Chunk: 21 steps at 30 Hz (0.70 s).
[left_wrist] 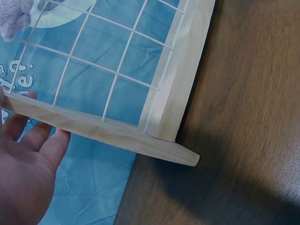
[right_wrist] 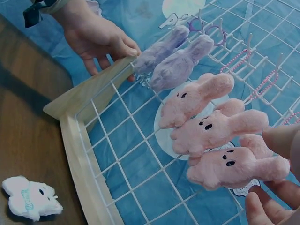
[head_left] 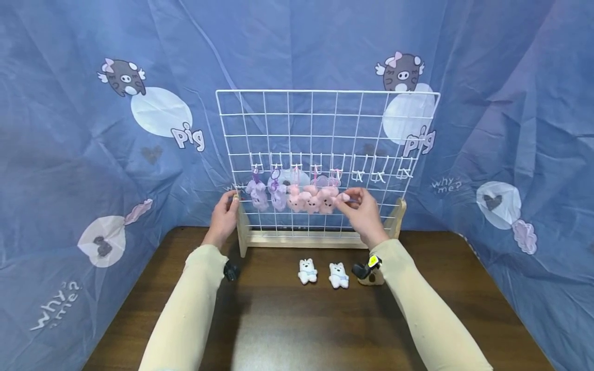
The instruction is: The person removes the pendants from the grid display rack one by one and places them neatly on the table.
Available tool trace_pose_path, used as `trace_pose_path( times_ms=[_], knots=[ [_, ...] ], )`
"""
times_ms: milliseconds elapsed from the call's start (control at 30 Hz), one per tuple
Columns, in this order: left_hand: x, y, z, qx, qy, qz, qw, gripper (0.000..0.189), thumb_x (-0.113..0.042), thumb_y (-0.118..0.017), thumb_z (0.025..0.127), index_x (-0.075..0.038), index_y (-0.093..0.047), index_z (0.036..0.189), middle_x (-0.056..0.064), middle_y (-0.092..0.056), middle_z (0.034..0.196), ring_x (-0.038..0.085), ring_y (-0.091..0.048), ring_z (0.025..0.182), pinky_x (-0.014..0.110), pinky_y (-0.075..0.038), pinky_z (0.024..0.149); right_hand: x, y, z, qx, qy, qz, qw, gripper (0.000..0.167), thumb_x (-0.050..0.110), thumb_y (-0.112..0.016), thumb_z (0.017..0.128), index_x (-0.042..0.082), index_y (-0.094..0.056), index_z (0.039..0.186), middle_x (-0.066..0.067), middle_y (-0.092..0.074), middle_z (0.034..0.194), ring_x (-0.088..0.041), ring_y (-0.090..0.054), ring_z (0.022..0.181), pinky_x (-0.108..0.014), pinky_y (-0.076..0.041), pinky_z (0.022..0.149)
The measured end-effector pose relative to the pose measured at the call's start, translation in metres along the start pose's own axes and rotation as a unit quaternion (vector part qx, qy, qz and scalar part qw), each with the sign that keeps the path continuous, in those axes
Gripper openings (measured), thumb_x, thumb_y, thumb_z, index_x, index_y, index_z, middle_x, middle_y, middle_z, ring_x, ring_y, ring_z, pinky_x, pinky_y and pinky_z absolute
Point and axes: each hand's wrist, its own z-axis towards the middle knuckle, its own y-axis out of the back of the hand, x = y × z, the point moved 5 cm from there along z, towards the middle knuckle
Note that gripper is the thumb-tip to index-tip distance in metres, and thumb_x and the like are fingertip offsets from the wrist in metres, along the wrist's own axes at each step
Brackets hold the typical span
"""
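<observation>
A white wire grid rack (head_left: 327,114) stands upright in a wooden base (head_left: 303,240). My left hand (head_left: 224,219) grips the top of its left wooden leg (left_wrist: 93,126), fingers on the outer side. On the grid's hooks hang two purple plush keychains (head_left: 257,195) at the left, then three pink plush keychains (head_left: 296,200) on pink bead chains. With my right hand (head_left: 364,214) I pinch the rightmost pink plush keychain (right_wrist: 234,166) by its side. Its chain hangs from a hook; part of my right hand lies outside the right wrist view.
Several bare white hooks (head_left: 378,176) line the grid's right side. Two white plush bears (head_left: 307,271) lie on the brown table (head_left: 278,319) before the rack. A beige plush (head_left: 371,279) is partly hidden by my right wrist. Blue printed cloth (head_left: 325,46) surrounds the table.
</observation>
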Motion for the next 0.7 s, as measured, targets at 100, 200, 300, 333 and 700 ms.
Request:
trace_pose_path(
  times_ms=[100, 200, 300, 333, 700],
  knots=[
    [0.0002, -0.0009, 0.0003, -0.001, 0.000, -0.001, 1.0000, 0.039, -0.022, -0.043, 0.115, -0.008, -0.049, 0.151, 0.023, -0.061, 0.144, 0.035, -0.054, 0.133, 0.052, -0.040, 0.111, -0.0010, -0.0015, 0.0019, 0.012, -0.002, -0.008, 0.9999, 0.051, 0.016, -0.077, 0.097, -0.003, -0.053, 0.138, -0.021, -0.063, 0.131, -0.036, -0.062, 0.124, -0.043, -0.052, 0.100],
    [0.0004, -0.0006, 0.0003, 0.000, 0.005, -0.003, 1.0000, 0.040, -0.024, -0.042, 0.115, -0.009, -0.048, 0.151, 0.022, -0.061, 0.144, 0.035, -0.053, 0.134, 0.052, -0.040, 0.111, -0.0024, -0.0035, 0.0038, 0.026, -0.003, -0.021, 0.9994, 0.054, 0.016, -0.078, 0.097, -0.003, -0.055, 0.141, -0.023, -0.063, 0.134, -0.037, -0.062, 0.125, -0.044, -0.053, 0.102],
    [0.0006, 0.0008, -0.0002, 0.001, 0.009, -0.003, 1.0000, 0.041, -0.026, -0.042, 0.115, -0.010, -0.048, 0.152, 0.022, -0.060, 0.146, 0.035, -0.052, 0.134, 0.053, -0.040, 0.111, -0.0034, -0.0053, 0.0052, 0.032, -0.004, -0.030, 0.9990, 0.051, 0.017, -0.078, 0.096, -0.002, -0.058, 0.139, -0.023, -0.064, 0.135, -0.036, -0.064, 0.125, -0.040, -0.054, 0.099],
    [0.0011, 0.0009, -0.0001, 0.001, 0.010, -0.003, 0.9999, 0.041, -0.027, -0.042, 0.115, -0.010, -0.048, 0.152, 0.022, -0.060, 0.146, 0.035, -0.053, 0.134, 0.053, -0.040, 0.111, -0.0044, -0.0060, 0.0058, 0.032, -0.007, -0.030, 0.9990, 0.049, 0.017, -0.079, 0.096, -0.001, -0.059, 0.138, -0.022, -0.064, 0.134, -0.035, -0.064, 0.124, -0.038, -0.055, 0.098],
    [-0.0006, 0.0002, -0.0002, 0.003, 0.005, -0.011, 0.9999, 0.040, -0.025, -0.042, 0.115, -0.009, -0.048, 0.151, 0.022, -0.060, 0.145, 0.033, -0.054, 0.128, 0.050, -0.042, 0.105, -0.0059, -0.0102, 0.0094, 0.039, -0.021, 0.002, 0.9990, 0.042, 0.017, -0.078, 0.096, 0.000, -0.058, 0.128, -0.019, -0.068, 0.128, -0.025, -0.064, 0.110, -0.027, -0.054, 0.085]
  ],
)
